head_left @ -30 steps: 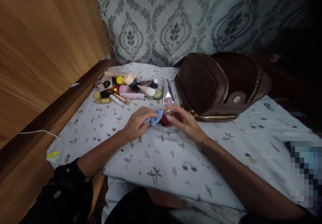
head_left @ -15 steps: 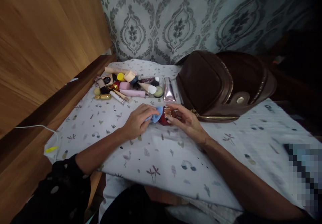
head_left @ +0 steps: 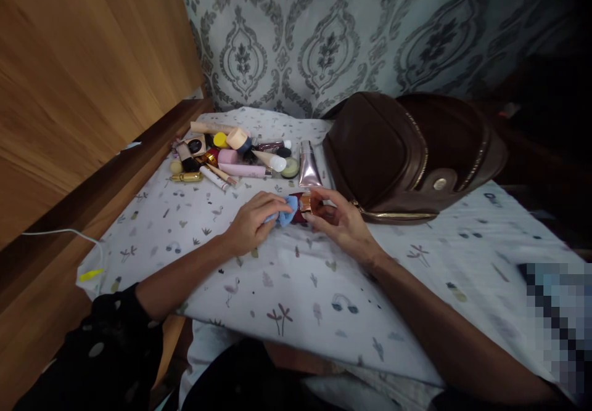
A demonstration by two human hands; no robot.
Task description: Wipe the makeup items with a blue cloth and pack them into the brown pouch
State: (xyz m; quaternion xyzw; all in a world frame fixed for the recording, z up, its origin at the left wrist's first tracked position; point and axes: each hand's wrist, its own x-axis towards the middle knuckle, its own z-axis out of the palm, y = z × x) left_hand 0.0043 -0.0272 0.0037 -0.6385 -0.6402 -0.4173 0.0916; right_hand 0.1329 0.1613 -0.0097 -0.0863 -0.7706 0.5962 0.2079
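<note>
Left hand, centre of frame: grasping a blue cloth, bunched, pressed against the red container. Right hand, just right of centre: fingertips gripping the shiny copper-toned end of the small red container, which lies at frame centre between both hands. Pinkish metallic tube: just above them. Cosmetics pile: upper left of centre. Brown bag: upper right. Patterned tablecloth: beneath all, across the lower middle.
</note>
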